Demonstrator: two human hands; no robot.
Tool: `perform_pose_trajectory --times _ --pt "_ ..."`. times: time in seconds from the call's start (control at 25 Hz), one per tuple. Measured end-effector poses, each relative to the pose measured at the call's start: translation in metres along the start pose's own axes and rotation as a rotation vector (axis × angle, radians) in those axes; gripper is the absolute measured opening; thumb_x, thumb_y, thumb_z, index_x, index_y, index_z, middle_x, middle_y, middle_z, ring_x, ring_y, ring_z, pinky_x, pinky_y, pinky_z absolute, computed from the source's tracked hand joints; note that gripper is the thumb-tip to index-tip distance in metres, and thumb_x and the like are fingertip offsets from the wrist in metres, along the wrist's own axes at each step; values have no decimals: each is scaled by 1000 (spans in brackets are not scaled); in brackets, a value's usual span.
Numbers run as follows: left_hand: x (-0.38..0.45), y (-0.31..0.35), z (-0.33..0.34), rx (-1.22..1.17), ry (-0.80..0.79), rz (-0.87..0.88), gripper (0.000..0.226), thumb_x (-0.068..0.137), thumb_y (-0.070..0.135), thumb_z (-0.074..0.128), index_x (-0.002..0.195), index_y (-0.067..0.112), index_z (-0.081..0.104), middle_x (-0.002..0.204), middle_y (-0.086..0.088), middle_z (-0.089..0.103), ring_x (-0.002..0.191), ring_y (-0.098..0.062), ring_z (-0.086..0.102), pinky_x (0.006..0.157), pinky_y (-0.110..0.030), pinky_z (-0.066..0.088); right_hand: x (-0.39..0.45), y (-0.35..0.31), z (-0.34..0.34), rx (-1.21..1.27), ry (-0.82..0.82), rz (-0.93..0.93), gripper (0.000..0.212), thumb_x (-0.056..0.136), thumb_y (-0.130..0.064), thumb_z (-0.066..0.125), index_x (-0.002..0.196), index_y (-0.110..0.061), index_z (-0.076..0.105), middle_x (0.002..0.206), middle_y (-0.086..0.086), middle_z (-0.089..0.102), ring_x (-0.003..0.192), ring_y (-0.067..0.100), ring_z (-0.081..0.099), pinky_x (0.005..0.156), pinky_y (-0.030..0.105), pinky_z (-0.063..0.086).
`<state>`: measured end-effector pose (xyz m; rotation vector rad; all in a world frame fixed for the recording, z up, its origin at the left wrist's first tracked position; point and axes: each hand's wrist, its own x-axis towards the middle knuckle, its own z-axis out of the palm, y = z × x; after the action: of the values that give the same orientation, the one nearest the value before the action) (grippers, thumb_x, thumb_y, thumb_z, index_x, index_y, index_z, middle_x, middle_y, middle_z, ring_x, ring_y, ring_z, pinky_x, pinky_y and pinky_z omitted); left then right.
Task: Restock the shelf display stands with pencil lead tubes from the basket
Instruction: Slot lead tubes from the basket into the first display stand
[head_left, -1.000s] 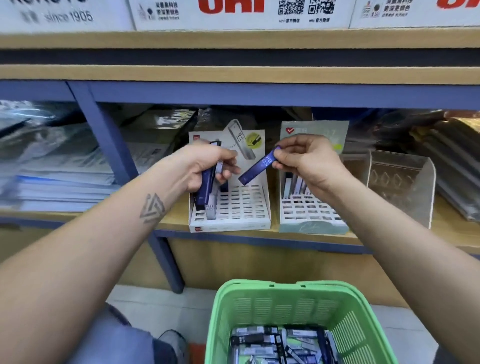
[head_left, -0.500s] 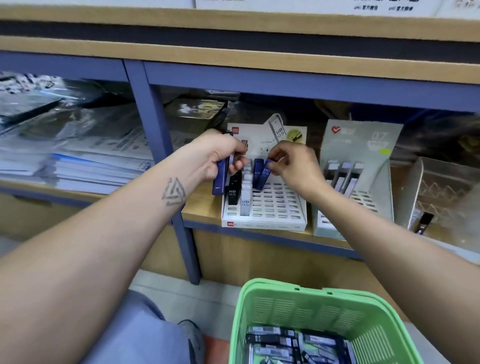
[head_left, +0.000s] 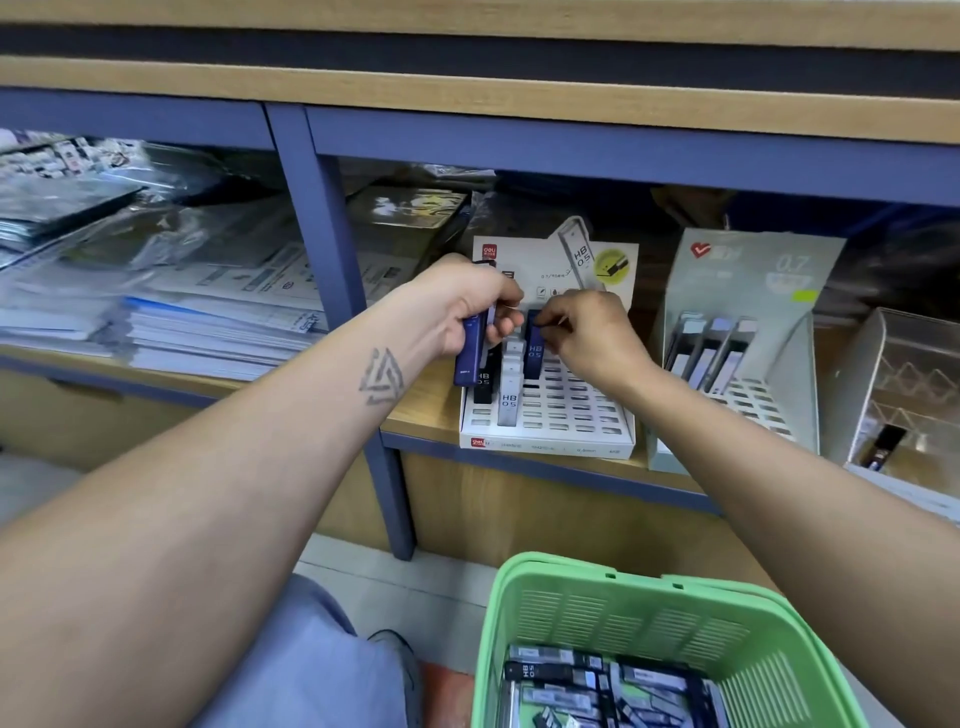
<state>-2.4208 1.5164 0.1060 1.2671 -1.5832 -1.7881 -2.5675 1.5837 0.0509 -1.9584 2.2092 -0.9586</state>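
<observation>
Now my right hand (head_left: 587, 332) pinches a blue tube (head_left: 534, 349) into the white stand (head_left: 571, 415); seat it upright beside its neighbours, while my left hand (head_left: 467, 306) grips spare tubes (head_left: 470, 353).

A green slotted basket (head_left: 670, 618) holds black and grey tubes (head_left: 550, 671). The white display stand (head_left: 571, 415), red-logoed, carries dark blue (head_left: 534, 351), black and white tubes. Shelf frame (head_left: 332, 228): blue.

Even, bright overhead light; glare on plastic sleeves (head_left: 156, 228) at shelf's left end; wide-angle bowing at edges; slight blur.
</observation>
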Motion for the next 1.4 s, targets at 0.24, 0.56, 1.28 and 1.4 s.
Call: perform_pose_trajectory --times 0.24,0.56,1.28,1.4 --pt "-2 -2 0 -40 -15 -19 19 101 10 52 82 6 53 57 -6 55 33 -9 46 32 -15 32 -4 2 -9 -38 18 34 31 97 -11 57 123 -21 72 122 4 63 113 25 58 94 32 49" --pt "-3 0 4 -143 50 3 25 100 10 53 75 10 51 47 0 45 31 -9 42 34 -12 29 -11 5 -27 220 94 207 22 96 -11 57 103 -23 74 100 1 73 93 20 69 81 28 55" --pt "-7 11 4 -350 179 151 18 95 18 60 79 12 55 59 -4 51 41 -16 46 44 -20 39 -47 -36 -55 877 -259 308 18 88 6 71 103 -2 68 79 17 74 67 26 73 61 28 60" --pt "-14 10 5 -207 80 224 21 92 21 69 79 9 58 59 -4 51 39 -11 36 40 -18 26 -44 -27 -56 906 -221 363 15 87 5 72 98 -3 65 84 21 75 66 27 74 57 26 59"
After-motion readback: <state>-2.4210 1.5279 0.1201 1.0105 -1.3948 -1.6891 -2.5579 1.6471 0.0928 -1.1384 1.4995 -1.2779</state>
